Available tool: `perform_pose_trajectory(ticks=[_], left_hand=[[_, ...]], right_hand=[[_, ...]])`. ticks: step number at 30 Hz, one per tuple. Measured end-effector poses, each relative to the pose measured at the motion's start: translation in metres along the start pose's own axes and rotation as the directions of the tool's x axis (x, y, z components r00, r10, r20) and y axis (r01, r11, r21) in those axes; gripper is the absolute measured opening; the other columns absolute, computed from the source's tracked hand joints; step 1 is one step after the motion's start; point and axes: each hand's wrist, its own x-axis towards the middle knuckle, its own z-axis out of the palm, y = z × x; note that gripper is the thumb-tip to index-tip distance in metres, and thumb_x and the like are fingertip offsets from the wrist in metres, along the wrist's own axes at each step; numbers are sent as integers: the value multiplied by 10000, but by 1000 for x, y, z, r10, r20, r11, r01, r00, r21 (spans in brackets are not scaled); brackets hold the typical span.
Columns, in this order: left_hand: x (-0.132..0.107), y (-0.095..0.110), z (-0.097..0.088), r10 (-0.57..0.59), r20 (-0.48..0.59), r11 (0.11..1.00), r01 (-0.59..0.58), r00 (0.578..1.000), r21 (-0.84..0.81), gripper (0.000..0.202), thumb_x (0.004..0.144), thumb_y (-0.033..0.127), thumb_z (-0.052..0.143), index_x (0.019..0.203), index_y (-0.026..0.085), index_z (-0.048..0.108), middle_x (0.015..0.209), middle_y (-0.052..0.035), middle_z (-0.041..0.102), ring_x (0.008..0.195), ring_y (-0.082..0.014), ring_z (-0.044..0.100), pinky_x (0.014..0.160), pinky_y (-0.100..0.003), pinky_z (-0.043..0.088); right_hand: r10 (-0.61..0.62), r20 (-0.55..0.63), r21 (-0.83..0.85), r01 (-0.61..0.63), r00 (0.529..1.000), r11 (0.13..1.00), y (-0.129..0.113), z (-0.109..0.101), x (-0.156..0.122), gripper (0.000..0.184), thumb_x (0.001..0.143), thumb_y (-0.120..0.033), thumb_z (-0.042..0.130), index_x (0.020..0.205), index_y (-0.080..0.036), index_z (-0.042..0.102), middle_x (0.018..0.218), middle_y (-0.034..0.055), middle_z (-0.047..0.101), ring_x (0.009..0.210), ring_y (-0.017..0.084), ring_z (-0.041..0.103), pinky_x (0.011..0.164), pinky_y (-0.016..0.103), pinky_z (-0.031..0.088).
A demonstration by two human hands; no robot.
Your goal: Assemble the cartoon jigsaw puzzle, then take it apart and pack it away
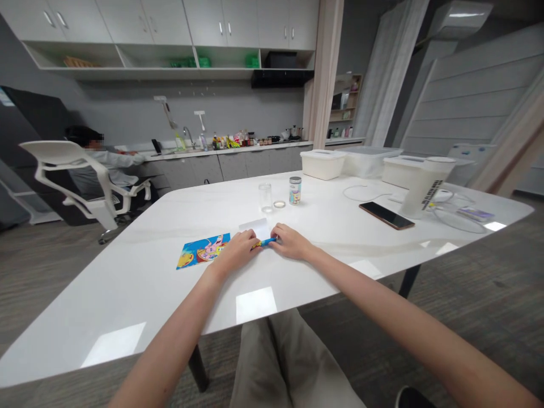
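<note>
Over the white table, my left hand (244, 246) and my right hand (289, 240) are both closed on the ends of a narrow blue and yellow roll (268, 242), which looks like a rolled printed sheet. Right behind the roll lies a white piece of paper (255, 226); whether it is part of the roll I cannot tell. A blue cartoon sheet (203, 251) lies flat beside my left hand. Beyond my hands stand a clear jar (265, 198) without a lid and a cartoon-labelled jar (294, 191) with a grey lid. Between them rests a ring-shaped lid (279, 204).
On the table's right are a phone (386, 215), a white tumbler (426, 190), a white cable (365, 194) and several plastic boxes (323, 164). A person sits on a white chair (72, 158) at the far left. A kitchen counter (238, 149) runs along the back wall.
</note>
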Motion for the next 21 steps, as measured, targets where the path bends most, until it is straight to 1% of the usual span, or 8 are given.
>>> perform_pose_trajectory(ticks=[2, 5, 8, 11, 13, 14, 18, 21], left_hand=[[0, -1, 2, -32, -10, 998, 31, 999, -62, 201, 928, 319, 513, 1002, 194, 652, 970, -71, 653, 897, -222, 617, 824, -344, 449], [-1, -1, 3, -144, -23, 965, 135, 989, -223, 243, 895, 337, 556, 1090, 203, 613, 969, -51, 695, 904, -225, 635, 824, -336, 457], [-1, 4, -2, -266, -9, 879, 239, 964, -412, 244, 879, 366, 554, 1062, 214, 609, 873, -13, 712, 807, -192, 642, 752, -292, 468], [-1, 10, -8, -329, 31, 801, 296, 944, -520, 254, 895, 413, 496, 1002, 215, 614, 791, 12, 708, 715, -168, 625, 697, -274, 462], [-1, 12, -11, -335, 72, 783, 320, 939, -533, 265, 898, 427, 475, 940, 212, 622, 739, 20, 693, 675, -162, 609, 669, -269, 455], [-1, 12, -11, -330, 84, 782, 322, 940, -534, 259, 896, 421, 473, 915, 211, 624, 735, 19, 689, 676, -162, 607, 666, -268, 452], [-5, 12, -10, -278, 52, 804, 262, 959, -534, 208, 878, 377, 501, 885, 211, 628, 850, -7, 701, 775, -177, 618, 718, -281, 452], [-9, 11, -9, -240, 43, 803, 223, 970, -552, 155, 835, 340, 569, 869, 203, 634, 862, -10, 696, 790, -172, 616, 728, -276, 455]], right_hand=[[24, -9, 29, -24, 1000, 999, -1, -1, 0, 94, 834, -213, 626, 855, -182, 540, 874, 39, 554, 806, 167, 521, 754, 301, 444], [70, 3, 79, -70, 998, 994, -3, -2, 0, 80, 832, -205, 614, 866, -180, 546, 838, 29, 566, 778, 162, 530, 727, 295, 442], [72, 39, 113, -76, 997, 991, -7, -5, -1, 89, 837, -196, 593, 915, -177, 554, 830, 27, 585, 754, 162, 543, 709, 294, 444], [-6, 31, 97, 3, 1000, 995, -10, -7, -3, 204, 804, -175, 618, 994, -178, 544, 934, 57, 603, 856, 192, 566, 780, 324, 455], [-54, 17, 76, 53, 998, 996, -11, -7, -5, 275, 787, -141, 617, 1045, -183, 531, 1004, 73, 600, 925, 207, 564, 830, 344, 452], [-67, 16, 66, 65, 998, 996, -12, -8, -5, 278, 788, -130, 611, 1048, -185, 531, 1009, 73, 599, 928, 208, 562, 833, 347, 452], [-69, 36, 64, 67, 997, 996, -13, -9, -8, 138, 814, -189, 632, 932, -182, 560, 915, 54, 590, 851, 194, 551, 767, 321, 452], [-53, 39, 108, 49, 998, 993, -15, -10, -10, 107, 826, -232, 649, 884, -183, 573, 891, 43, 597, 841, 182, 552, 757, 304, 446]])
